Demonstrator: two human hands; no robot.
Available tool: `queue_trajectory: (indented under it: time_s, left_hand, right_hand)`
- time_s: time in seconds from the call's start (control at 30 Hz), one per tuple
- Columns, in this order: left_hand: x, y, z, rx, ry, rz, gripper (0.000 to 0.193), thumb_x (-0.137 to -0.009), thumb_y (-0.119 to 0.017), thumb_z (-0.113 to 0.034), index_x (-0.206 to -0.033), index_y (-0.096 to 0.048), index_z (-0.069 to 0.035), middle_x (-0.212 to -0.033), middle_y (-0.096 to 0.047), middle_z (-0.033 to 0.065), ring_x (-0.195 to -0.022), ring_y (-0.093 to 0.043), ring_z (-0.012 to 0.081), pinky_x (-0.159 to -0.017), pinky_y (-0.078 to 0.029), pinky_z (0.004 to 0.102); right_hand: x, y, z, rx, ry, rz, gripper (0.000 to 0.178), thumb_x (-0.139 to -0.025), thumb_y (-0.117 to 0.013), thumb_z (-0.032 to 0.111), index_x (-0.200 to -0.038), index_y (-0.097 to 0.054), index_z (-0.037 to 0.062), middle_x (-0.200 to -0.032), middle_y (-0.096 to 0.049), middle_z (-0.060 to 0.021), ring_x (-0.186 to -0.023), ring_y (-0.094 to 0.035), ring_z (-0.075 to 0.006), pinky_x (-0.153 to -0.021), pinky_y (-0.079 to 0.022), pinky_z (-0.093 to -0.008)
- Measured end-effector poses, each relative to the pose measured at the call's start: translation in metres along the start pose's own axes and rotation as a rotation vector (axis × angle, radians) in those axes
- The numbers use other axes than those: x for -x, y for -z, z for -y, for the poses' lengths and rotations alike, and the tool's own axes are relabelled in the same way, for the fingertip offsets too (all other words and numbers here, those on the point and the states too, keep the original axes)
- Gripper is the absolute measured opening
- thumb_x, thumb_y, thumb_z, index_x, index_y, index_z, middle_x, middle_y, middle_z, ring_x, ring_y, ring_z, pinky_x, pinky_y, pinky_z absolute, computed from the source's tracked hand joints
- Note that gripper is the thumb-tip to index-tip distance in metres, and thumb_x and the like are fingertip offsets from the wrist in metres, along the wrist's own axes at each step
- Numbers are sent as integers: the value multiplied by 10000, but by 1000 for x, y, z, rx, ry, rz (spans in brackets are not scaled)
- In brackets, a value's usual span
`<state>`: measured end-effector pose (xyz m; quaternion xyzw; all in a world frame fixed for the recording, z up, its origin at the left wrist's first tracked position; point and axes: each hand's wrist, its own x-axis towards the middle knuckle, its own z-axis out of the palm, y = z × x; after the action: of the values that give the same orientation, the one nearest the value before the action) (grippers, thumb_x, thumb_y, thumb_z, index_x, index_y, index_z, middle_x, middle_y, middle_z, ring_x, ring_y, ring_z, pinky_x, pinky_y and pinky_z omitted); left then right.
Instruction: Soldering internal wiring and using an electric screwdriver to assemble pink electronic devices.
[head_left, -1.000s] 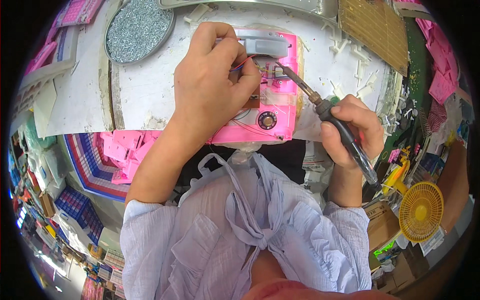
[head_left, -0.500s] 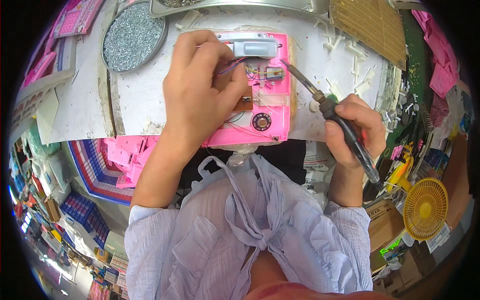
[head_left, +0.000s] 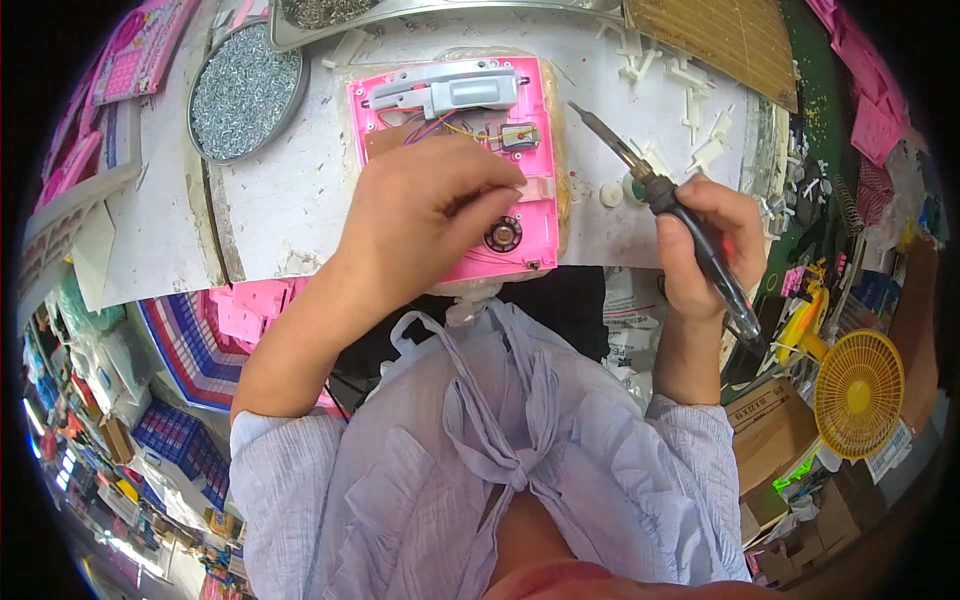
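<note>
A pink plastic casing (head_left: 547, 222) lies on the table before me, its inner side up. Fitted in it are a grey plastic part (head_left: 478, 93), a small motor (head_left: 519, 136), a round speaker (head_left: 503, 235) and thin coloured wires (head_left: 432, 127). My left hand (head_left: 425, 205) is over the casing, covering its lower left and part of a brown board (head_left: 388, 139). Its thumb and forefinger are bent together by a pale strip (head_left: 538, 189); what they pinch, if anything, is hidden. My right hand (head_left: 725, 225) grips a soldering iron (head_left: 656, 190), tip raised beside the casing's right edge.
A round tray of screws (head_left: 247, 95) stands at the far left, near a metal tray (head_left: 400, 18). White plastic pieces (head_left: 690, 95) and a brown corrugated board (head_left: 715, 45) lie at the right. A yellow fan (head_left: 857, 395) is at lower right; pink parts (head_left: 245, 312) fill a striped container.
My left hand has shifted from the wires down toward the pale strip, uncovering the grey part's left end. The soldering iron stays in my right hand, nearly still. The whole view has shifted slightly.
</note>
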<state>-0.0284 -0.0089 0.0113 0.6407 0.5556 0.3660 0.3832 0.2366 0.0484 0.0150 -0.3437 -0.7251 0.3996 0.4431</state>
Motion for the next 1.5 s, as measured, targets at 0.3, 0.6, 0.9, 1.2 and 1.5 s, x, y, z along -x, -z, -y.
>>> queue_trajectory:
  time_s: [0.3,0.6,0.9,1.2,1.5]
  left_hand:
    - [0,-2,7,65,135,-68,129,-827,-800,-90,-905,-720,-26,-656,-656,66,-553,-586,160,-550,-465,309]
    - [3,3,1,6,150,16,85,-882,-745,10,-958,-707,10,-824,-673,15,-689,-584,49,-604,-467,219]
    - [5,2,7,-136,-113,29,157,-834,-721,52,-975,-678,1,-984,-642,101,-855,-673,227,-734,-535,307]
    - [7,-3,6,-304,-247,80,207,-776,-758,29,-943,-651,-31,-1103,-598,102,-890,-683,255,-733,-549,353]
    - [8,-3,8,-336,-290,64,213,-771,-758,23,-943,-648,-37,-1102,-609,98,-865,-680,264,-710,-550,347]
  right_hand:
    - [-20,-60,-1,17,-70,236,527,-838,-745,-96,-1318,-554,7,-1099,-691,-136,-1001,-703,-206,-870,-566,-306]
    - [-20,-75,-7,69,-38,219,563,-857,-703,-148,-1362,-486,-24,-1126,-650,-132,-1005,-691,-166,-879,-576,-279]
    - [-6,-29,7,1,68,-37,401,-818,-792,-15,-1183,-629,4,-895,-659,-94,-744,-614,-159,-668,-496,-284]
    - [23,5,17,-70,-117,246,223,-772,-783,47,-958,-661,31,-686,-567,-43,-546,-487,-122,-506,-343,-267]
    - [18,-6,17,12,-107,272,244,-713,-804,61,-921,-678,70,-653,-546,-32,-524,-493,-145,-494,-348,-288]
